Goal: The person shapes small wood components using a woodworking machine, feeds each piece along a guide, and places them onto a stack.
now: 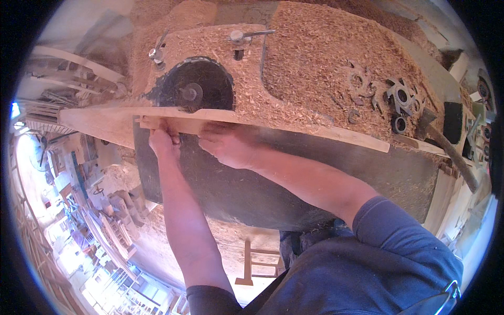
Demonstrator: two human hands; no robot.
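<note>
Close together, both hands press a long wooden strip [294,128] along the counter's [315,173] front edge: left hand [164,140] pinching a small block [157,123], right hand [226,144] apparently curled on the strip, just beside the round cutter [197,86]. Sawdust [310,58] covers everything behind.

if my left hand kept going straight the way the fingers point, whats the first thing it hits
Likely the dark round cutter. The left hand presses a small wooden piece against the long board, fingers pointing up the picture toward it, though depth is unclear.
</note>
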